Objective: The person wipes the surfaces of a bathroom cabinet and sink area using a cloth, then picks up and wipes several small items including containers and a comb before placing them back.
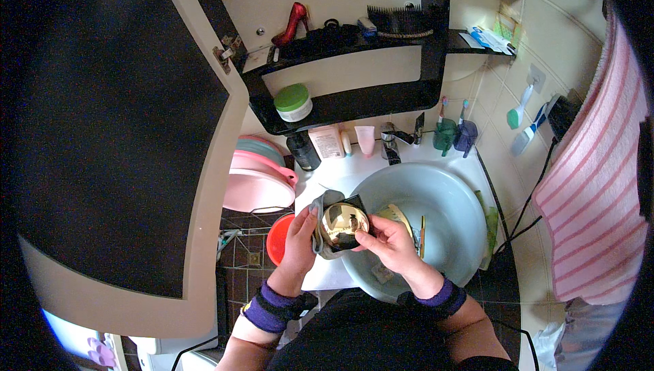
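Between my hands is a small black square case with a shiny gold domed lid [343,222], held above the white washbasin counter near the rim of a basin. My left hand [302,235] grips its left side through a grey cloth [326,253], which wraps behind the case. The fingers of my right hand [391,243] pinch its right edge, thumb on the front. Just below and to the right stands a large light-blue plastic basin [449,217]. Inside it are a yellowish item [396,213], a thin gold-and-black stick [422,235] and a small clear piece [382,273].
An open cabinet door [204,217] fills the left side. Above is a shelf with a red high-heel ornament [294,26] and a comb [396,19]. Bottles [327,142], a faucet [389,143] and toothbrush cups [445,135] line the counter's back. A pink striped towel [598,177] hangs right.
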The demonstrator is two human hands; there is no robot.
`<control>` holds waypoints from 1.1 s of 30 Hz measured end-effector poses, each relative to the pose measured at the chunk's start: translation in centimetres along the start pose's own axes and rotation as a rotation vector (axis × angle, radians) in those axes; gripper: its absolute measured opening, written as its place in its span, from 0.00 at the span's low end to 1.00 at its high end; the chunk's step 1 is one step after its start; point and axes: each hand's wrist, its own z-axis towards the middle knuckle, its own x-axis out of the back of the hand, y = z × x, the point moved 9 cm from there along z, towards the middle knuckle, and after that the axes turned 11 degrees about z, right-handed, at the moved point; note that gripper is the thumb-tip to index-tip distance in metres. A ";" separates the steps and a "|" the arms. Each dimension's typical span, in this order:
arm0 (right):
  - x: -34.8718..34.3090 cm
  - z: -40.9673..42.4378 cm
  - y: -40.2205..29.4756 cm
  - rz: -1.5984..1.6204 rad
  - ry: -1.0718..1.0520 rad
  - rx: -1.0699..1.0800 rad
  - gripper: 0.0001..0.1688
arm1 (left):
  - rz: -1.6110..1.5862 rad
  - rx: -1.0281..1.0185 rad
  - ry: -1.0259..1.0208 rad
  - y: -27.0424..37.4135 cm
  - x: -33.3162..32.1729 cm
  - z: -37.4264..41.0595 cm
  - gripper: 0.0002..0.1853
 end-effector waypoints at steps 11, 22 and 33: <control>1.1 0.0 0.6 -0.038 0.087 -0.033 0.17 | 0.312 0.015 0.044 -0.5 1.1 1.3 0.15; 2.2 1.0 0.6 0.218 0.317 0.005 0.17 | 0.326 -0.198 0.046 -0.4 -3.1 -1.4 0.22; 0.4 0.7 0.6 0.003 0.068 0.015 0.43 | 0.378 -0.164 0.091 1.0 0.2 0.0 0.09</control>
